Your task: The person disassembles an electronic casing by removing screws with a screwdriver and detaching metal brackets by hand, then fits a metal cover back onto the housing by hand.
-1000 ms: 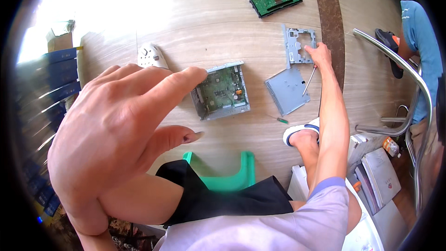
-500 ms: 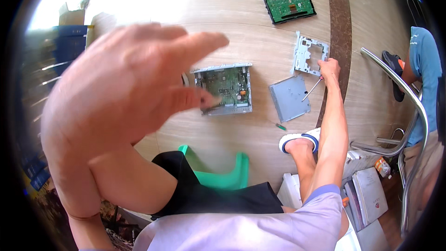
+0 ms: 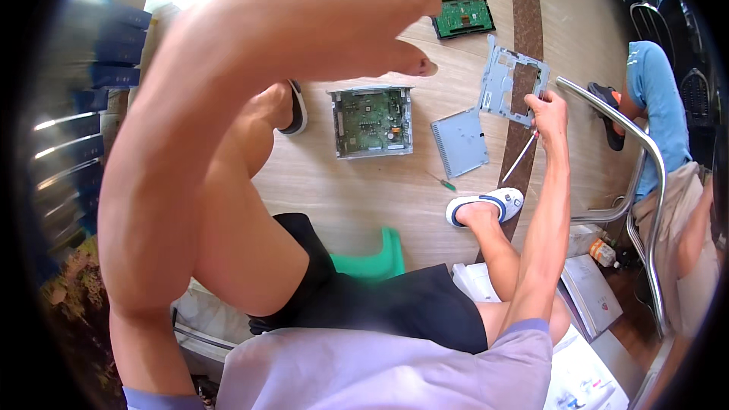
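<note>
Right hand [image 3: 548, 110] closing on the lower right edge of the pale metal frame plate [image 3: 510, 80] lying flat on the wooden floor [image 3: 342, 190], a white tool [image 3: 520, 158] trailing below the fist; left hand [image 3: 334, 19] hovering raised near the camera, fingers loosely apart, holding nothing. Lying nearby: grey cover panel [image 3: 459, 143], open chassis with circuit board [image 3: 372, 121], green board [image 3: 463, 17], small screwdriver [image 3: 440, 181]. Frame plate's long axis running toward the upper left, away from the body.
</note>
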`<state>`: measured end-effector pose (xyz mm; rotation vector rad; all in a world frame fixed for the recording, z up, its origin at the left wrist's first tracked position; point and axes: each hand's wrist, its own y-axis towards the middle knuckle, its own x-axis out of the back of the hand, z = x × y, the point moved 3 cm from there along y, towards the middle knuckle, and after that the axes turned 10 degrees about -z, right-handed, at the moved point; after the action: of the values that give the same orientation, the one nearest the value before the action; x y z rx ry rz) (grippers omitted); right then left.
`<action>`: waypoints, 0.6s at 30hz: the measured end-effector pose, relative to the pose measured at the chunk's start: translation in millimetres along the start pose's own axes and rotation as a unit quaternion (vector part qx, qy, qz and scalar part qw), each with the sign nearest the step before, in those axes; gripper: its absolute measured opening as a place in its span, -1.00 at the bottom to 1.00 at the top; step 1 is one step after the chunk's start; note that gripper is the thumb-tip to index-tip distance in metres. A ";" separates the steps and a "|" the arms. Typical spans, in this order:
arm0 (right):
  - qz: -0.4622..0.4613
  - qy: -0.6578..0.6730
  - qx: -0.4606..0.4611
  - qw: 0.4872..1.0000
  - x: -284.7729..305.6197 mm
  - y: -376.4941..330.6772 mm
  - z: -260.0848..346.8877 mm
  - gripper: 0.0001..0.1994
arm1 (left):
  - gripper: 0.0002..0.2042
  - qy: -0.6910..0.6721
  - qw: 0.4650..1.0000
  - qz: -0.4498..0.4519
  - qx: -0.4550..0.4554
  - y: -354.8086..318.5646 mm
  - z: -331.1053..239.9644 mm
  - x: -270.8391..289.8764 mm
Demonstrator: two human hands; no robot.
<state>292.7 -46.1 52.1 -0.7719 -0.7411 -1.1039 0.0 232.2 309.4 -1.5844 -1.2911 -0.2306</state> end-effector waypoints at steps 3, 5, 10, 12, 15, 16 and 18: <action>-0.012 0.018 0.070 0.997 23.6 -42.2 31.8 -0.63 | -0.43 0.119 0.965 -0.228 -0.045 12.1 20.9 -42.6; -0.025 0.047 0.111 0.992 40.1 -72.2 55.4 -0.68 | -0.37 0.083 0.956 -0.279 -0.046 27.0 37.0 -65.4; -0.010 0.156 0.141 0.978 83.3 -140.7 109.4 -0.66 | -0.10 -0.183 0.913 -0.343 -0.125 34.8 28.8 -109.2; 0.002 0.186 0.149 0.971 94.8 -162.7 126.8 -0.57 | -0.15 -0.356 0.870 -0.288 -0.184 19.7 12.2 -121.7; -0.009 0.205 0.184 0.961 103.8 -191.4 144.7 -0.56 | -0.24 -0.436 0.828 -0.300 -0.186 2.2 12.1 -128.8; 0.002 0.217 0.198 0.956 104.5 -199.3 148.6 -0.57 | -0.26 -0.437 0.829 -0.308 -0.164 1.4 16.8 -132.4; 0.015 0.219 0.189 0.957 102.1 -210.4 152.6 -0.59 | -0.30 -0.434 0.833 -0.314 -0.137 3.9 27.5 -138.6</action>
<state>100.4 -22.1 253.1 -0.1985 -0.5346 -1.0179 -64.6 169.7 200.3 -1.4775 -2.5959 -0.0887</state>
